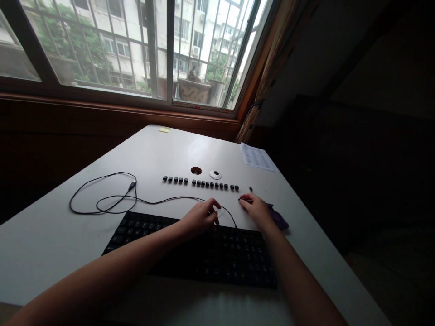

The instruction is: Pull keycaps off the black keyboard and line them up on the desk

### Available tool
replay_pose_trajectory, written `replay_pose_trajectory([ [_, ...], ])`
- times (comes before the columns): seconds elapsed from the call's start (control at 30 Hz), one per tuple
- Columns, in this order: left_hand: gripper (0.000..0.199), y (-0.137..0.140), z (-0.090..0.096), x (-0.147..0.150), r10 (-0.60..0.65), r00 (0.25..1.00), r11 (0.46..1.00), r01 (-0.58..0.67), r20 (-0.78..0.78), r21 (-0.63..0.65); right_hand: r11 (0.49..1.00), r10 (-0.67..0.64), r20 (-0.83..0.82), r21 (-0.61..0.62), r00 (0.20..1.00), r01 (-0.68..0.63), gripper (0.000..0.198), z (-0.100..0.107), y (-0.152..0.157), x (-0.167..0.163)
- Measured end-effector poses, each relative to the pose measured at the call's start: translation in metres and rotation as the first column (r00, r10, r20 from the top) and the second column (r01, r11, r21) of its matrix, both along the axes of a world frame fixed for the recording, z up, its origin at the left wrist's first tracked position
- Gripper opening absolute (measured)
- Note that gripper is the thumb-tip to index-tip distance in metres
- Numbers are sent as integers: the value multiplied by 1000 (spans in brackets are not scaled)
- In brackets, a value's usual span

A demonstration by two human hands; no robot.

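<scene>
A black keyboard [210,253] lies at the near side of the white table, partly in shadow and partly behind my forearms. Over its upper edge is my left hand [204,213], fingers curled, with a faint thin pale thing at the fingertips that I cannot make out. My right hand [253,207] is closed in a pinch on a small black keycap [239,199], just beyond the keyboard's right part. Several loose black keycaps [207,184] stand in a row farther back. One more dark keycap [250,189] lies right of the row, near my right hand.
A black cable [102,211] loops on the left, its USB plug [132,185] within the loop, and runs to the keyboard. Beside my right wrist lies a purple cloth [278,219]. Behind the row are a round hole [196,170], a white ring [215,174] and a printed sheet [258,157].
</scene>
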State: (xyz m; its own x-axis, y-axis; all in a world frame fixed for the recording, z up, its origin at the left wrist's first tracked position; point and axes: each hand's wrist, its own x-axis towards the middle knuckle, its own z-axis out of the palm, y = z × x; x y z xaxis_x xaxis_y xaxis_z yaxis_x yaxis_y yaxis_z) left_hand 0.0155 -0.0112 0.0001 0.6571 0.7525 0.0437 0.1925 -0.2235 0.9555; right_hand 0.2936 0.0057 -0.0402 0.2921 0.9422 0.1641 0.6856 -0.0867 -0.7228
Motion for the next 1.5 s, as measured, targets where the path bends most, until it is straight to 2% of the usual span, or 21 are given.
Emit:
replay_pose_trajectory([
  [0.3,21,2,1,-1,-29,1000,999,29,4,31,997,-6,180,75,984,-8,22,4,-5,-4],
  [0.67,24,-1,4,-1,-24,1000,999,25,-18,24,991,-17,231,134,973,-15,25,2,-10,-5],
  [1.33,25,0,5,-1,-40,999,999,40,-24,25,990,-134,340,90,931,110,35,-10,-10,5],
  [1.5,25,-1,4,-1,-36,999,999,37,-18,19,992,-121,338,80,933,99,39,-11,-11,7],
])
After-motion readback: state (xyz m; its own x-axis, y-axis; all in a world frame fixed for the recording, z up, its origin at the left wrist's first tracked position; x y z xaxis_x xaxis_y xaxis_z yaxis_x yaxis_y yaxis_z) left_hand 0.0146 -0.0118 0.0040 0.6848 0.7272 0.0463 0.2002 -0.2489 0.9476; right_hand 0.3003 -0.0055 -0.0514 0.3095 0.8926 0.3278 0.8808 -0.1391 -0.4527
